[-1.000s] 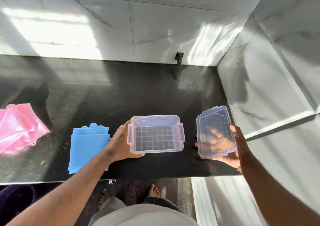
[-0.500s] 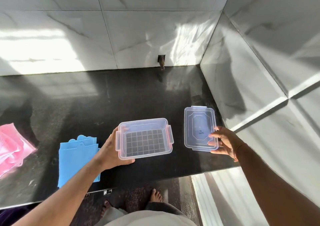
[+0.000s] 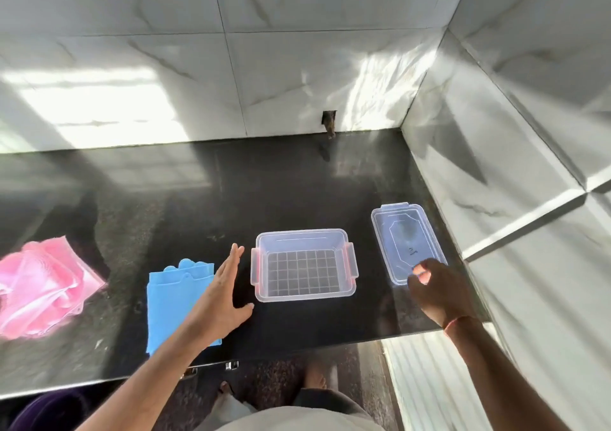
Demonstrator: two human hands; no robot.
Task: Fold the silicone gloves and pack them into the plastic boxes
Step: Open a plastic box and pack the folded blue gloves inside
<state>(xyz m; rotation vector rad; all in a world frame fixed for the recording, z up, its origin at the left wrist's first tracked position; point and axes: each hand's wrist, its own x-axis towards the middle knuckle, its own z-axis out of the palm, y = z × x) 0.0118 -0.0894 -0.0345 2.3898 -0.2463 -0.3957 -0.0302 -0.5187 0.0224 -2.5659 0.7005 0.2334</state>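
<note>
A person stands at a polished black stone countertop (image 3: 205, 206) set in a corner of white marble-look tiled walls (image 3: 297, 60), with a clear rectangular plastic box (image 3: 303, 265) sitting open and empty near the front edge. The left hand (image 3: 221, 295) hovers flat with straight fingers between the box and a folded blue silicone glove (image 3: 172, 298), touching neither that I can tell, while a crumpled pink silicone glove (image 3: 43, 285) lies well apart at far left. The right hand (image 3: 439, 291), fingers loosely curled, rests its fingertips at the near end of the clear flat plastic lid (image 3: 406, 242) lying right of the box.
</note>
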